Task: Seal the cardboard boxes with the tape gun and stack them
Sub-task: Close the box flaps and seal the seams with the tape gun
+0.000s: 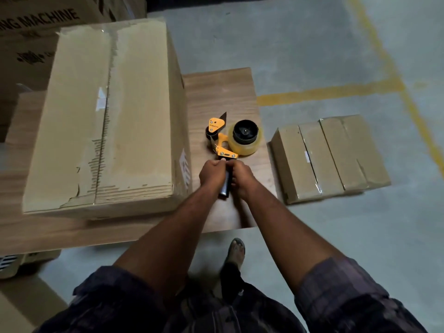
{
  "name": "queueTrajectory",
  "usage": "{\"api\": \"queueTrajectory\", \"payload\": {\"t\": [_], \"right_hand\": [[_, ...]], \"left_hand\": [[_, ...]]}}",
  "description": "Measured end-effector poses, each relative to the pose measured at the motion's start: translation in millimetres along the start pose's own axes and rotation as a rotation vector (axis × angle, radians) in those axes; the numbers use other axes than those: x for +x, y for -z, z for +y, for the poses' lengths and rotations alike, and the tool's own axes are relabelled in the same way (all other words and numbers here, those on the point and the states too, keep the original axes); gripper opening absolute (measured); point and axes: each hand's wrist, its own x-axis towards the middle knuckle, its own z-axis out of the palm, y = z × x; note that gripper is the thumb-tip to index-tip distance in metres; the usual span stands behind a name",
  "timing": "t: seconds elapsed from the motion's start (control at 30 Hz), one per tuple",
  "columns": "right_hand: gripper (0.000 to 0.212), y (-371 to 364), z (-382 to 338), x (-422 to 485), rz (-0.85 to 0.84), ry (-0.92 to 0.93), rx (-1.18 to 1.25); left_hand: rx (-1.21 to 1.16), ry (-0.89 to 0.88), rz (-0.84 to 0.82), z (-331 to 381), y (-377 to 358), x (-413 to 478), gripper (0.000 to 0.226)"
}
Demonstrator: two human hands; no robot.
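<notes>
Head view.

Sleeves point(336, 296): dark plaid, rolled above the elbows, at the bottom edge; both bare forearms reach forward over the counter.

Foot point(236, 248): in a sandal, on the floor point(312, 44) between the forearms, just short of the counter's near edge.

Left hand point(212, 173): fingers point(219, 164) curled round the upper end of the handle point(224, 188).

Right hand point(242, 177): curled round the same handle from the other side; the two hands touch and hide most of it.

Tape gun point(219, 138): orange frame, black handle, lying on its side on the counter point(221, 92), just right of the large box. Its roll point(245, 140) of clear tape faces up, at the far right of the gun.

Large box point(105, 116): on the counter's left part, flaps closed, surface paper torn in strips beside the centre seam. It fills the counter left of the gun.

Small box point(331, 157): on the floor right of the counter, banded with clear tape.

Yellow line point(331, 91): painted on the floor, beyond the small box.

Printed cartons point(36, 20): stacked behind the large box, top left, lettering partly cut off.
</notes>
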Motion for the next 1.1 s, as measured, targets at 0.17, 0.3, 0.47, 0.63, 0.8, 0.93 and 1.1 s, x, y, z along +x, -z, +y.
{"api": "queueTrajectory", "payload": {"t": [0.17,0.3,0.47,0.63,0.8,0.93,1.1], "right_hand": [[0.044,-16,-9,19,-0.017,-0.064,0.019],[0.053,-18,-9,10,0.181,-0.009,-0.184],[0.055,-13,-11,-13,0.321,0.114,-0.293],[0.063,-28,-44,-51,0.458,0.327,-0.275],[0.052,-48,-78,-110,0.474,0.661,-0.272],[0.045,-59,-78,-163,0.429,0.928,-0.267],[0.042,-90,-54,-208,0.34,1.103,-0.338]], "left_hand": [[-0.093,0.125,-0.016,-11,-10,15,0.034],[-0.21,0.213,-0.079,4,-5,-1,0.032],[-0.422,0.269,-0.211,25,3,-20,0.019],[-0.538,0.11,-0.135,56,24,-46,0.023],[-0.873,-0.062,-0.206,88,69,-81,0.029],[-1.055,-0.093,-0.388,83,146,-103,0.034],[-1.039,-0.118,-0.526,57,248,-112,0.051]]}}
